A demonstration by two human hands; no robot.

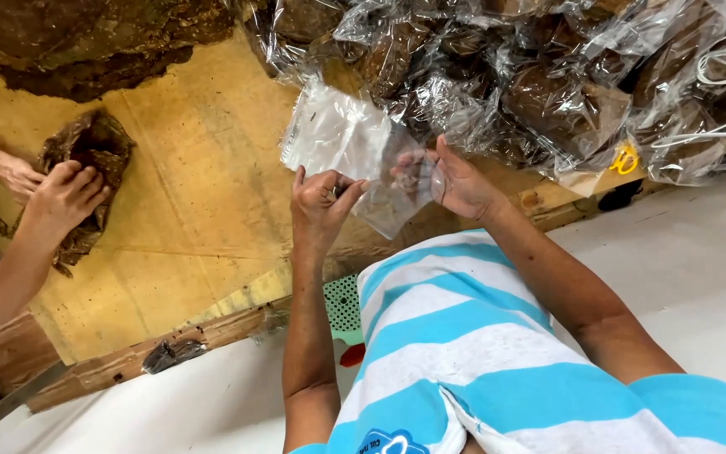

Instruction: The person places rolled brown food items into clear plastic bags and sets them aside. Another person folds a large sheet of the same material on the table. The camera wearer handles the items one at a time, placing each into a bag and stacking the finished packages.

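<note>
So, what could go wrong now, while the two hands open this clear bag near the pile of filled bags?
1. The empty clear bag is thin and held only at its edge by the left hand and right hand; it might tear or slip.
2. The pile of filled bags sits right behind the hands; an elbow or wrist could knock bags down.
3. The co-worker's hands press brown material nearby; loose bits could spread.

Small packing workshop, hand-run. Evidence: worn plywood surface (203, 168), heap of brown leaf bulk (86, 42), stacked filled clear bags (531, 92), co-worker's hands (52, 197) sorting same material.
</note>
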